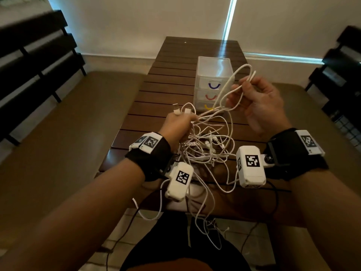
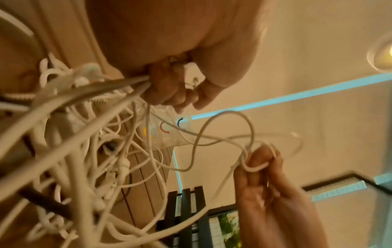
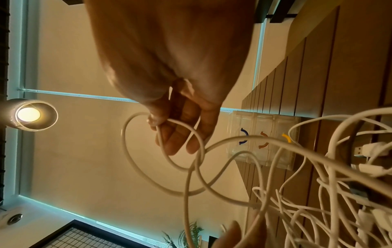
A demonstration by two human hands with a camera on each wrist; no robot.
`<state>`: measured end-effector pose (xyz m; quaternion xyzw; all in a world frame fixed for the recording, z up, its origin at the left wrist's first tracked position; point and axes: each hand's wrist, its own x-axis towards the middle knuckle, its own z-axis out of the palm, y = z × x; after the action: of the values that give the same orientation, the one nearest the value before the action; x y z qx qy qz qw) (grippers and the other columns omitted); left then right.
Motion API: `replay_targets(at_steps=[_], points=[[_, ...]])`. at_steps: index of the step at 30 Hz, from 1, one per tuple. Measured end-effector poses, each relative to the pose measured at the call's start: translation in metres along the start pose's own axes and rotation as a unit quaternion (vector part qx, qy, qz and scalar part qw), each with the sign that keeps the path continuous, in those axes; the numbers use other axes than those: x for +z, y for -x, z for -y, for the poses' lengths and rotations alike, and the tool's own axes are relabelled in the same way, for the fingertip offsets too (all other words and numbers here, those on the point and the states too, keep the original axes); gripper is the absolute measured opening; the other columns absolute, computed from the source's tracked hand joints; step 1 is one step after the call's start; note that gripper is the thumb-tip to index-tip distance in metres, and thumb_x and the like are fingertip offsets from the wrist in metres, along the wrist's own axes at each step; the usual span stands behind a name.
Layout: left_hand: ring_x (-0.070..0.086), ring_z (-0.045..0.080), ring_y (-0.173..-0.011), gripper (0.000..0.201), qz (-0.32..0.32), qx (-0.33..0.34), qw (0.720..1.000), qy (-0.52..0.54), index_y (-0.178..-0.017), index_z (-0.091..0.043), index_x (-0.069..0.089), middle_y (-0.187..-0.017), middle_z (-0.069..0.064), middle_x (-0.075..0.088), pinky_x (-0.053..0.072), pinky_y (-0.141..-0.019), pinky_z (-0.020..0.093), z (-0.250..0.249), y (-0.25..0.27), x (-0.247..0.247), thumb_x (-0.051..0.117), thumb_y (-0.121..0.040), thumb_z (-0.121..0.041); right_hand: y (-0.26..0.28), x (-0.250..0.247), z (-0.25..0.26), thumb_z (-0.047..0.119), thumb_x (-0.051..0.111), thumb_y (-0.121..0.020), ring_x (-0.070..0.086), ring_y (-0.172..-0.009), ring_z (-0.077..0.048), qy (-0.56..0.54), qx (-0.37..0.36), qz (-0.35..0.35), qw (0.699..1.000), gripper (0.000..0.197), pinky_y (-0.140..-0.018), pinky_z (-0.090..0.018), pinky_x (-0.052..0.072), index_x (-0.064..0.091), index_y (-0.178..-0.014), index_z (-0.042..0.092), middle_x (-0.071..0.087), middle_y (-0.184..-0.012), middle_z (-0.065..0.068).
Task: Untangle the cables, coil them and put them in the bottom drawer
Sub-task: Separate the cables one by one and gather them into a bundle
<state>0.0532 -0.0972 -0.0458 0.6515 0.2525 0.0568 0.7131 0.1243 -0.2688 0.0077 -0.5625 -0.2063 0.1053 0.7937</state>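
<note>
Loose ends [image 1: 197, 227]: white strands are hanging off the table's near edge, below both wrists, over the person's lap.
Tangle [image 1: 207, 149]: a knotted heap of white cables is lying on the slatted table [image 1: 170, 89], between the two wrists and under the left hand.
Left hand [image 1: 178, 125]: it is making a fist round a bundle of cables; two USB plugs [image 1: 181, 110] are sticking up past its knuckles, and strands are fanning out from it toward the right hand.
Left wrist view: the fingers [image 2: 169, 94] are curling tight round the bundle, with the blurred tangle crowding the lens.
Right hand [image 1: 259, 102]: raised higher, to the right of the left hand; its fingertips are pinching one looped cable [image 1: 237, 79], the loop rising above the fingers.
Right wrist view: the loop [image 3: 152, 156] is curling round the pinching fingers [image 3: 169, 134].
In the way: the stretched strands are crossing in front of the drawers.
Drawers [image 1: 214, 83]: a clear three-drawer unit is standing beyond both hands, all drawers looking closed; the bottom drawer [image 1: 208, 106], with its yellow handle, is sitting just past the left hand's plugs.
Far: benches are flanking the table, with a pale wall behind.
</note>
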Motion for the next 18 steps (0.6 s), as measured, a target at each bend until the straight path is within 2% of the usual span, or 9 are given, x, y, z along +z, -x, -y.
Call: replay_targets(at_steps=[2,3,6,8,10,12,13,15,18], points=[[0.032,0.007,-0.040,0.012,0.021,-0.074,0.996,0.047,-0.086,-0.013,0.060,-0.058,-0.003,0.044,0.023,-0.035,0.016,0.000,-0.002,0.000,0.057,-0.093,-0.021,0.003,-0.002,0.000,0.009,0.045,-0.098,0.069,-0.072,-0.017,0.005,0.000,0.020,1.000,0.014,-0.072,-0.037,0.059,0.059,-0.093,0.011,0.070,-0.081,-0.001],[0.031,0.006,-0.040,0.012,0.024,-0.084,0.995,0.052,-0.089,-0.013,0.060,-0.061,-0.003,0.044,0.022,-0.035,0.016,0.001,-0.003,0.000,0.058,-0.094,-0.024,0.004,-0.003,-0.001,0.012,0.048,-0.095,0.069,-0.073,-0.017,0.003,0.001,0.028,1.000,0.010,-0.073,-0.038,0.059,0.059,-0.094,0.011,0.070,-0.082,-0.001],[0.034,0.005,-0.035,0.014,-0.009,-0.067,0.997,0.024,-0.100,-0.010,0.060,-0.063,-0.002,0.046,0.025,-0.035,0.016,0.006,-0.005,0.003,0.064,-0.092,-0.021,0.007,-0.007,-0.001,0.018,0.053,-0.084,0.070,-0.073,-0.017,-0.012,0.003,0.046,0.999,0.013,-0.074,-0.038,0.059,0.057,-0.094,0.010,0.069,-0.082,-0.001],[0.039,0.003,-0.031,0.017,-0.048,-0.042,0.998,0.022,-0.101,-0.010,0.059,-0.064,0.000,0.050,0.030,-0.035,0.014,0.011,-0.009,0.006,0.067,-0.089,-0.019,0.009,-0.008,0.000,0.017,0.051,-0.087,0.070,-0.072,-0.016,-0.009,-0.003,0.060,0.998,0.011,-0.072,-0.037,0.059,0.056,-0.094,0.009,0.069,-0.080,0.000],[0.051,0.005,-0.043,0.022,-0.096,-0.024,0.995,0.017,-0.099,-0.014,0.055,-0.074,0.002,0.058,0.037,-0.038,0.015,0.016,-0.015,0.007,0.072,-0.086,-0.020,0.010,-0.009,0.000,0.012,0.045,-0.094,0.068,-0.070,-0.014,0.002,-0.004,0.065,0.998,0.010,-0.069,-0.036,0.059,0.055,-0.094,0.008,0.068,-0.075,0.001],[0.060,0.013,-0.060,0.035,-0.145,-0.027,0.989,0.033,-0.105,-0.012,0.056,-0.091,0.007,0.066,0.043,-0.042,0.019,0.021,-0.023,0.004,0.077,-0.080,-0.024,0.010,-0.011,0.000,0.010,0.043,-0.095,0.066,-0.066,-0.014,0.010,-0.001,0.065,0.998,0.013,-0.072,-0.038,0.059,0.055,-0.092,0.008,0.065,-0.071,0.002],[0.061,0.015,-0.061,0.043,-0.161,-0.040,0.985,0.053,-0.110,-0.009,0.057,-0.095,0.009,0.068,0.043,-0.040,0.019,0.023,-0.026,0.002,0.079,-0.077,-0.027,0.010,-0.013,0.000,0.009,0.042,-0.096,0.065,-0.065,-0.014,0.011,0.004,0.065,0.998,0.014,-0.075,-0.041,0.058,0.055,-0.091,0.008,0.063,-0.071,0.001],[0.055,0.011,-0.046,0.050,-0.162,-0.076,0.979,0.096,-0.110,-0.006,0.058,-0.090,0.010,0.069,0.040,-0.039,0.019,0.024,-0.029,-0.002,0.080,-0.075,-0.035,0.011,-0.018,0.000,0.007,0.039,-0.099,0.064,-0.065,-0.015,0.018,0.015,0.069,0.997,0.019,-0.080,-0.045,0.057,0.056,-0.091,0.008,0.061,-0.071,0.000],[0.040,0.007,-0.035,0.034,-0.110,-0.105,0.982,0.110,-0.100,-0.008,0.062,-0.080,0.007,0.068,0.034,-0.039,0.020,0.027,-0.032,-0.005,0.075,-0.083,-0.035,0.014,-0.026,-0.001,0.005,0.038,-0.099,0.064,-0.066,-0.017,0.025,0.035,0.083,0.996,0.021,-0.079,-0.045,0.058,0.057,-0.089,0.007,0.062,-0.069,0.000]])
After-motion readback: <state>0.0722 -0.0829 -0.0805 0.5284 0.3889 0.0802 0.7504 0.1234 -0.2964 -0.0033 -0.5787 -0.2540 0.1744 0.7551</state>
